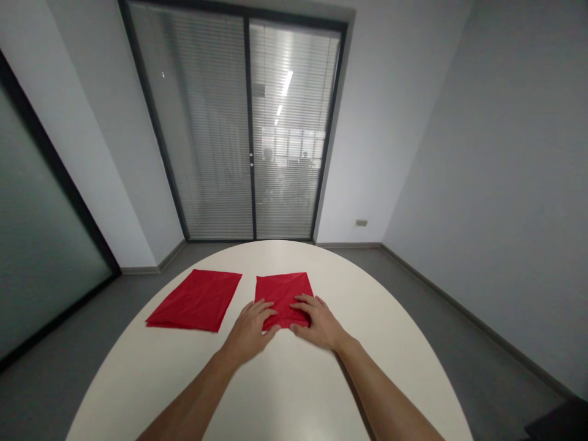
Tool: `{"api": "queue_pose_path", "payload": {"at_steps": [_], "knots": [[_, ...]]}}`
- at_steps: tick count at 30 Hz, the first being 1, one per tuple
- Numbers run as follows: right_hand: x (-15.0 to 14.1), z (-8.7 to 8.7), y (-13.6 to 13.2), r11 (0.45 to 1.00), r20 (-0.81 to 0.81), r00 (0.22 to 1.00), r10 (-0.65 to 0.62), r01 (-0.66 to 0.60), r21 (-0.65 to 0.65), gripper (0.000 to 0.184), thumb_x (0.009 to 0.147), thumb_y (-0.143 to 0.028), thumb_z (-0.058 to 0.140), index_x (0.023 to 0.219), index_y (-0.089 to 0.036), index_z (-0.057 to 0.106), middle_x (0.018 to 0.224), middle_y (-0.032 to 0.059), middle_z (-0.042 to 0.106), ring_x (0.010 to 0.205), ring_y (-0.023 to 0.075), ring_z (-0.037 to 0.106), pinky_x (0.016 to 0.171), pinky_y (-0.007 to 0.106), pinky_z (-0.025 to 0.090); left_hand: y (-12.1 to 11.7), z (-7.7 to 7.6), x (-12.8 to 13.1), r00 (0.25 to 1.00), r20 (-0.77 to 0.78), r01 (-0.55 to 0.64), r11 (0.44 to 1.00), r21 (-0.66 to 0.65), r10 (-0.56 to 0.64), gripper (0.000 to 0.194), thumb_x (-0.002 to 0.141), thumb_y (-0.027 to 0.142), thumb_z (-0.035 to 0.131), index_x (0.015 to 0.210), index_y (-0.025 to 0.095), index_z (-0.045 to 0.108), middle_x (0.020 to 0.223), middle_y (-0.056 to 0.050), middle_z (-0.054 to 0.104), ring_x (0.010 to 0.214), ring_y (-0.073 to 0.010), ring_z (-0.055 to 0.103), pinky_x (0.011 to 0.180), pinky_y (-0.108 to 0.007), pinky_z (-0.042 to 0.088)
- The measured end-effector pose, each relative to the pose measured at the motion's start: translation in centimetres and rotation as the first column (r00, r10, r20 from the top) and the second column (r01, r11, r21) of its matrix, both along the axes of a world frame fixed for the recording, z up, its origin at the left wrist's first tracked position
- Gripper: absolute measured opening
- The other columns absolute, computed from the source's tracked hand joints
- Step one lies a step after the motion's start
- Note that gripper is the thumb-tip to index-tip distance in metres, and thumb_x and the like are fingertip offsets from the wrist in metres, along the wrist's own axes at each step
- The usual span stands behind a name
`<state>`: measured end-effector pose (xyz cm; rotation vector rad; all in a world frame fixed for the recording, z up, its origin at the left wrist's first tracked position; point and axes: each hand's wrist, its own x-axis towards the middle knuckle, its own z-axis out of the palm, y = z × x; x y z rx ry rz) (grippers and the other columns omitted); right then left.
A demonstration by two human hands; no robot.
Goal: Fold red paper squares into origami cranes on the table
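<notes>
A squarish folded red cloth [283, 288] lies flat on the white round table [285, 392] in front of me, with light creases over its surface. My left hand [249, 327] rests on its near left corner, fingers stretched over the fabric and thumb along the near edge. On the near right side, my right hand [316, 321] lies the same way, its fingers spread and pointing inward. Both hands are open and touch the cloth from above. Parts of its near corners are hidden beneath them. Left of it lies a second, larger folded red cloth [197, 300], apart from both hands.
The table's curved edge runs around the work area. Beyond it stand glass panels with blinds [289, 184] in a dark frame. A white wall [505, 184] is on the right, a frosted glass panel [37, 233] on the left. Something dark [560, 422] shows at the bottom right.
</notes>
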<state>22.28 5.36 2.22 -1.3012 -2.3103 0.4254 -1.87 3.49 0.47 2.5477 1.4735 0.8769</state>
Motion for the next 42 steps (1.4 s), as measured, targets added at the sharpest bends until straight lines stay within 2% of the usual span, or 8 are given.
{"api": "queue_pose_path", "payload": {"at_steps": [10, 16, 19, 26, 32, 35, 38, 42], "knots": [[0.2, -0.5, 0.4, 1.000, -0.058, 0.998, -0.006, 0.005, -0.004, 0.044, 0.088, -0.048, 0.064, 0.125, -0.025, 0.067, 0.142, 0.0116, 0.058, 0.136, 0.0307, 0.048, 0.116, 0.056, 0.023, -0.1, 0.1, 0.2, 0.998, 0.059, -0.034, 0.999, 0.014, 0.033, 0.024, 0.090, 0.035, 0.062, 0.105, 0.019, 0.071, 0.121, -0.010, 0.071, 0.119, -0.0299, 0.062, 0.108, -0.053, 0.043], [0.1, -0.2, 0.4, 1.000, -0.089, 0.996, -0.022, 0.021, -0.007, 0.039, 0.093, -0.048, 0.058, 0.120, -0.024, 0.070, 0.138, 0.0114, 0.061, 0.134, 0.0295, 0.050, 0.116, 0.055, 0.024, 0.1, 0.3, -0.2, 0.981, 0.177, -0.069, 0.997, -0.034, 0.074, 0.019, 0.086, 0.021, 0.062, 0.103, 0.020, 0.069, 0.110, -0.007, 0.074, 0.106, -0.0243, 0.067, 0.099, -0.040, 0.049], [0.2, 0.1, 0.2, 1.000, -0.087, 0.996, -0.025, 0.024, -0.020, 0.041, 0.093, -0.050, 0.056, 0.121, -0.023, 0.069, 0.139, 0.0116, 0.060, 0.135, 0.0305, 0.048, 0.116, 0.057, 0.022, 0.5, 0.3, -0.5, 0.958, 0.246, -0.116, 0.985, -0.124, 0.144, 0.019, 0.087, 0.015, 0.057, 0.100, 0.021, 0.069, 0.102, -0.005, 0.074, 0.095, -0.0202, 0.069, 0.090, -0.032, 0.051], [1.5, 0.7, 0.1, 0.997, -0.062, 0.998, 0.002, -0.006, -0.074, 0.056, 0.085, -0.053, 0.065, 0.130, -0.021, 0.064, 0.139, 0.0153, 0.060, 0.135, 0.0342, 0.048, 0.117, 0.059, 0.020, 0.5, 0.6, -0.8, 0.945, 0.258, -0.153, 0.969, -0.195, 0.201, 0.017, 0.094, 0.023, 0.051, 0.096, 0.022, 0.067, 0.092, -0.004, 0.075, 0.085, -0.0196, 0.069, 0.077, -0.028, 0.048], [2.7, 0.7, 0.6, 0.992, -0.131, 0.991, 0.020, -0.036, -0.118, 0.033, 0.088, -0.035, 0.061, 0.118, -0.025, 0.072, 0.136, 0.0107, 0.063, 0.133, 0.0318, 0.052, 0.117, 0.061, 0.016, 0.5, 0.4, -0.7, 0.946, 0.198, -0.218, 0.954, -0.204, 0.258, 0.021, 0.097, 0.029, 0.048, 0.101, 0.020, 0.067, 0.091, -0.006, 0.075, 0.082, -0.0206, 0.069, 0.070, -0.027, 0.045], [3.0, 0.5, 0.9, 0.991, -0.241, 0.970, -0.033, 0.000, -0.135, 0.030, 0.092, -0.041, 0.056, 0.105, -0.022, 0.075, 0.121, 0.0103, 0.071, 0.118, 0.0311, 0.062, 0.113, 0.056, 0.030, 0.6, 0.3, -0.8, 0.942, 0.167, -0.255, 0.945, -0.204, 0.290, 0.023, 0.098, 0.031, 0.047, 0.103, 0.019, 0.066, 0.089, -0.007, 0.075, 0.078, -0.0206, 0.069, 0.067, -0.027, 0.042], [3.0, 0.1, 1.2, 0.980, -0.401, 0.913, -0.069, -0.012, -0.196, 0.042, 0.095, -0.051, 0.049, 0.099, -0.018, 0.073, 0.103, 0.0102, 0.076, 0.095, 0.0282, 0.069, 0.092, 0.043, 0.050, 0.7, 0.3, -0.8, 0.932, 0.161, -0.289, 0.935, -0.207, 0.324, 0.023, 0.099, 0.032, 0.046, 0.104, 0.019, 0.065, 0.088, -0.007, 0.074, 0.077, -0.0203, 0.068, 0.065, -0.027, 0.041], [2.6, -0.2, 1.5, 0.982, -0.536, 0.842, -0.058, -0.047, -0.180, 0.042, 0.096, -0.051, 0.048, 0.104, -0.017, 0.069, 0.105, 0.0091, 0.074, 0.095, 0.0249, 0.067, 0.085, 0.034, 0.051, 0.7, 0.4, -0.9, 0.922, 0.161, -0.320, 0.926, -0.200, 0.353, 0.020, 0.099, 0.033, 0.047, 0.102, 0.020, 0.063, 0.083, -0.005, 0.071, 0.073, -0.0193, 0.066, 0.064, -0.026, 0.039]]}}
